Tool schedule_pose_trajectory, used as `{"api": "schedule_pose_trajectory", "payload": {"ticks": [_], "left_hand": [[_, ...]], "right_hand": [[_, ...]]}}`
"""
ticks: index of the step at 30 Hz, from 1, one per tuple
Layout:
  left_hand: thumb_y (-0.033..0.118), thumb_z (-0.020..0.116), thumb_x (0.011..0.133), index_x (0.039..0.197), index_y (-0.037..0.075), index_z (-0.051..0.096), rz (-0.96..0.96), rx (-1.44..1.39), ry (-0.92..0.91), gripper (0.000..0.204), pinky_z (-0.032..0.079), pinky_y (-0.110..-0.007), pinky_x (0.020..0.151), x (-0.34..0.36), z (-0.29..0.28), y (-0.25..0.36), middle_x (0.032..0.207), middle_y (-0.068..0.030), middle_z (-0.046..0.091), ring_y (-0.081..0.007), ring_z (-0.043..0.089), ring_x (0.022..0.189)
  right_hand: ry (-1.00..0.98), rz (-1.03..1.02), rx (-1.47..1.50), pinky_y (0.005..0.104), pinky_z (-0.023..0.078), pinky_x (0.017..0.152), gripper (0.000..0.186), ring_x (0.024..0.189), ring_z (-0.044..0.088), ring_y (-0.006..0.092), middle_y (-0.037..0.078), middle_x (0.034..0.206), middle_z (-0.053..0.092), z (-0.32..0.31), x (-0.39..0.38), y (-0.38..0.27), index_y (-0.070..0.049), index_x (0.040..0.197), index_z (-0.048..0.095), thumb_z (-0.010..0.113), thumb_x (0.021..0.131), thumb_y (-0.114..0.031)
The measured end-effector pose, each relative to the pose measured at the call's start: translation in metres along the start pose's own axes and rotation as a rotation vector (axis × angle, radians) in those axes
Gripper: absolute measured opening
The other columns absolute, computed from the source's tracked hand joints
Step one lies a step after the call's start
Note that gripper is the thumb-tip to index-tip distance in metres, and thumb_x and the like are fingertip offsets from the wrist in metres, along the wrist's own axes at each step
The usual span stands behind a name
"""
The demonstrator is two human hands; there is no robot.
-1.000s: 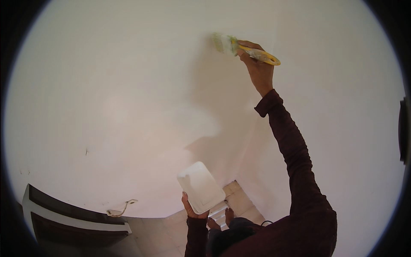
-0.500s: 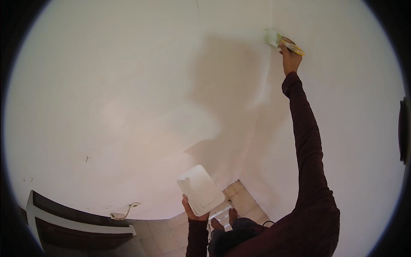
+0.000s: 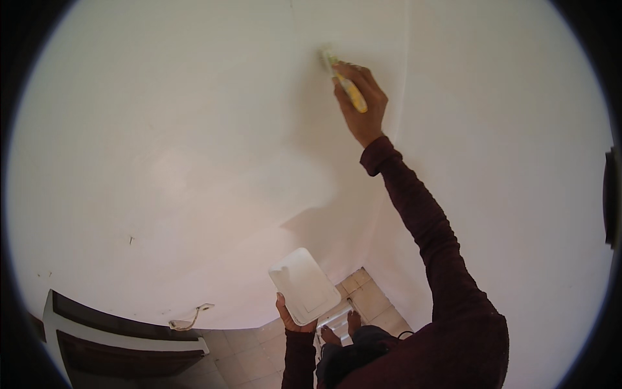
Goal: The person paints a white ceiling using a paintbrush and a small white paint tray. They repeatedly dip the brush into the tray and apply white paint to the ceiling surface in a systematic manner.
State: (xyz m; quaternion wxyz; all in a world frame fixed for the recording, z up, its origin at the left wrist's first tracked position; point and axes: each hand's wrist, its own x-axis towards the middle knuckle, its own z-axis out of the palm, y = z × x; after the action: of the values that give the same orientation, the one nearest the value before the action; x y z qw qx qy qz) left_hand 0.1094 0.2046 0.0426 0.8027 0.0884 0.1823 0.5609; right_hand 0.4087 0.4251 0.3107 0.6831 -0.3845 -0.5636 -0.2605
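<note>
The right hand [image 3: 370, 100] is closed around one brush [image 3: 354, 96] by one of two walls [image 3: 194, 149]; the left hand [image 3: 295, 324] clasps one tray [image 3: 321, 275], above two feet [image 3: 354, 322].

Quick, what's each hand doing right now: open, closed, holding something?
Left hand: holding the white tray at its lower end; most fingers hidden.
Right hand: closed around the yellow-handled brush.
</note>
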Motion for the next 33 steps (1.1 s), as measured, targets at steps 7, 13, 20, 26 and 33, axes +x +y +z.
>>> {"api": "schedule_pose_trajectory", "payload": {"ticks": [7,13,20,26,33], "left_hand": [[0.057,0.069,0.082,0.152,0.016,0.033,-0.004,0.023,-0.02,0.089,0.039,-0.064,0.107,-0.002,0.004,0.002,0.148,-0.0191,0.044,-0.0484,0.043,0.132],[0.055,0.07,0.082,0.152,0.017,0.033,-0.014,-0.008,0.004,0.088,0.039,-0.064,0.107,-0.007,0.0,0.007,0.147,-0.0186,0.044,-0.0488,0.043,0.132],[0.054,0.07,0.082,0.152,0.017,0.034,-0.018,0.006,0.002,0.087,0.04,-0.065,0.106,-0.002,-0.008,0.002,0.148,-0.0185,0.044,-0.0489,0.043,0.132],[0.052,0.071,0.082,0.152,0.016,0.033,-0.026,-0.022,-0.002,0.087,0.039,-0.066,0.106,-0.003,-0.011,0.002,0.148,-0.0184,0.043,-0.0492,0.042,0.133],[0.053,0.071,0.082,0.152,0.017,0.033,-0.021,-0.014,0.009,0.087,0.037,-0.065,0.108,-0.005,-0.013,0.002,0.149,-0.0182,0.042,-0.0496,0.041,0.134]], "right_hand": [[-0.091,0.008,0.184,0.0353,0.057,0.079,0.028,0.094,0.068,0.0273,0.008,0.103,0.069,0.016,-0.007,-0.048,-0.011,0.107,0.069,0.073,0.081,-0.002],[-0.135,0.44,0.515,0.0254,0.053,0.079,0.018,0.092,0.063,0.0099,0.003,0.105,0.07,-0.013,-0.008,0.009,-0.002,0.109,0.068,0.068,0.091,-0.005],[0.015,0.534,0.317,0.0255,0.057,0.072,0.025,0.083,0.066,0.0107,0.005,0.1,0.07,-0.074,0.014,0.118,-0.002,0.111,0.07,0.074,0.089,-0.013],[0.135,0.519,0.185,0.0258,0.057,0.07,0.025,0.083,0.065,0.0113,0.006,0.099,0.07,-0.105,0.027,0.162,-0.002,0.11,0.071,0.073,0.086,-0.011],[0.193,0.466,0.111,0.0254,0.052,0.077,0.022,0.084,0.064,0.0111,0.004,0.097,0.071,-0.109,0.024,0.151,-0.005,0.107,0.073,0.072,0.086,-0.011]]}}
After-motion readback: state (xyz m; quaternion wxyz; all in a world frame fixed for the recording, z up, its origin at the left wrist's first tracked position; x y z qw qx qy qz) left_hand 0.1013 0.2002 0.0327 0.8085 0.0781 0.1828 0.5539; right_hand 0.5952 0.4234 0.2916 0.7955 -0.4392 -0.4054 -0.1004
